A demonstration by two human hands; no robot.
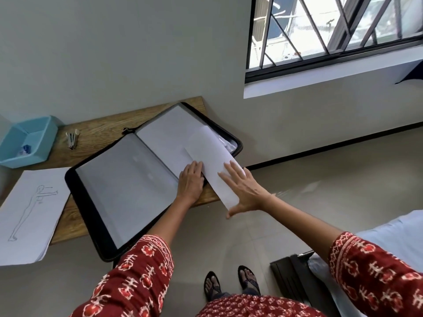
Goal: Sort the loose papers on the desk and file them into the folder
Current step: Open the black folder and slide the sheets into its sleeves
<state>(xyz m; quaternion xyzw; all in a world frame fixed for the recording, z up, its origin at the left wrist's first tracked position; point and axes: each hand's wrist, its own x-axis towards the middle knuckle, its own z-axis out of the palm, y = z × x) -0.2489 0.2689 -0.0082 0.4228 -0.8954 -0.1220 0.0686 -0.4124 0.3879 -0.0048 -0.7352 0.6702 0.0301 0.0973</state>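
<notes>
A black zip folder (pixel 91 202) lies open on the wooden desk (pixel 98 131), its clear sleeves showing grey and white pages. A white sheet (pixel 210 154) lies partly on the folder's right half, with its near end sticking out past the desk edge. My left hand (pixel 191 181) rests flat on the folder's right page beside the sheet. My right hand (pixel 242 188) lies on the sheet with straight fingers, thumb under its near end. A stack of loose papers (pixel 29 213), the top one bearing a pencil figure drawing, lies at the desk's left.
A light blue tray (pixel 43 143) stands at the desk's far left by the wall, with a stapler (pixel 72 139) beside it. Grey wall and a barred window (pixel 332 30) are behind. A black object (pixel 290 277) and a pale blue bed edge (pixel 393 234) sit at right on the floor.
</notes>
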